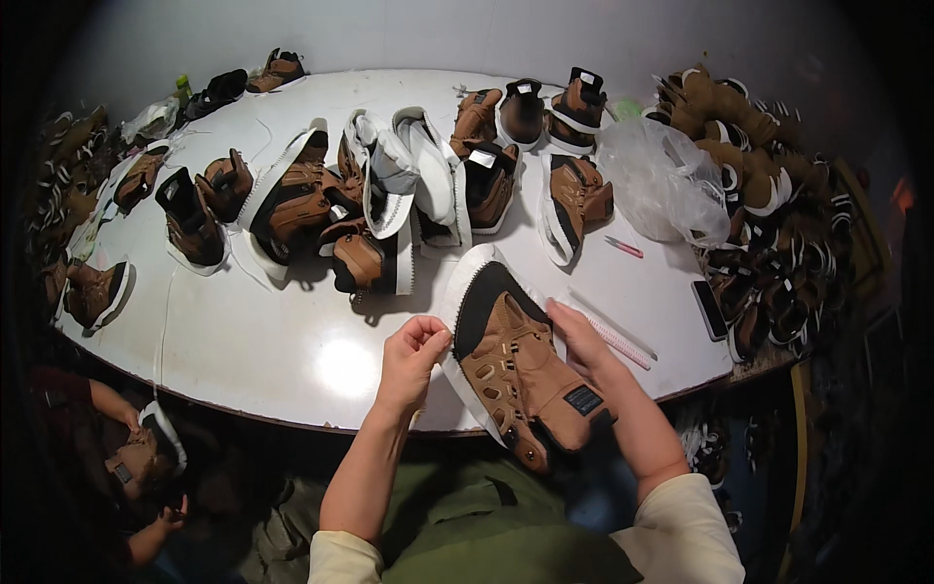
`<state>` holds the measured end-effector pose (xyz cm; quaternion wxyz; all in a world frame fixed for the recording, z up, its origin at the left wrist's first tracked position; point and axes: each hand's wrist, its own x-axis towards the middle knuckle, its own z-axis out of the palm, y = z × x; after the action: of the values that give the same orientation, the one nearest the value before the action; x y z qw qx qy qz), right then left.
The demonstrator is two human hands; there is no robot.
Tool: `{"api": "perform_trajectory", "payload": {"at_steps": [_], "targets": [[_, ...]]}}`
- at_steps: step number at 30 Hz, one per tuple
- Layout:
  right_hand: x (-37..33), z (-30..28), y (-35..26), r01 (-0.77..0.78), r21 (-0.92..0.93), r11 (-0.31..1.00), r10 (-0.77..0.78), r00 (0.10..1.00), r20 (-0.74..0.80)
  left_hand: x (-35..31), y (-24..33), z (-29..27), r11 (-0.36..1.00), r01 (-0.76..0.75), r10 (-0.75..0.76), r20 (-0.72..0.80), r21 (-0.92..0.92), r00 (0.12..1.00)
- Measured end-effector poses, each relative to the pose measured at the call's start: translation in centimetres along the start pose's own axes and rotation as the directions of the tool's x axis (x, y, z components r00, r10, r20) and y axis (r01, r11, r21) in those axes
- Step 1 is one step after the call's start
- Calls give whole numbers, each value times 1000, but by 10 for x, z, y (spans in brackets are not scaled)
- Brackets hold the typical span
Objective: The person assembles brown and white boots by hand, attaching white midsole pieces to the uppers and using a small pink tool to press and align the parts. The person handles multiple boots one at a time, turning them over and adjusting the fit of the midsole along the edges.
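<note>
A brown and black high-top shoe (530,375) with a thick white sole is tilted in front of me, toe pointing away, over the table's near edge. My right hand (587,343) is closed round its right side, the thumb near the toe and the other fingers hidden beneath. At the left edge of the sole, my left hand (416,358) is closed in a pinch, fingertips at the stitched rim. Whatever lies in that pinch is too small to make out. Stitch marks run along the white sole edge beside the black toe.
Several similar shoes (574,200) stand across the white table (243,336). On the right lie a pink-handled tool (626,247), a slim ruler-like strip (623,343), a plastic bag (662,180), a phone (709,311) and piled shoes (778,273). At lower left, another person's hands hold a shoe (141,457).
</note>
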<state>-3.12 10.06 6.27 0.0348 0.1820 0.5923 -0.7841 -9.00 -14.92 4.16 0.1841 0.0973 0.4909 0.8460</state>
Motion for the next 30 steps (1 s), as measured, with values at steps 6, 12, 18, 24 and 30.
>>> {"api": "perform_trajectory", "payload": {"at_steps": [6, 12, 18, 24, 30], "targets": [[-24, -150, 21, 169, -704, 689, -537, 771, -341, 7, -23, -18, 970, -16, 35, -74, 241, 997], [-28, -204, -20, 32, -928, 370, -716, 646, -263, 20, -45, -26, 984, -10, 30, -109, 179, 994], [96, -237, -46, -60, -998, 24, -580, 812, -63, 25, -39, -28, 922, 126, -68, -169, 367, 983], [139, -241, -21, -293, -954, -64, -607, 770, -196, 21, -12, -18, 910, 268, -248, -103, 315, 963], [129, -247, -14, -96, -995, 11, -736, 673, -73, 17, -17, -29, 917, 327, -320, -68, 228, 945]]}}
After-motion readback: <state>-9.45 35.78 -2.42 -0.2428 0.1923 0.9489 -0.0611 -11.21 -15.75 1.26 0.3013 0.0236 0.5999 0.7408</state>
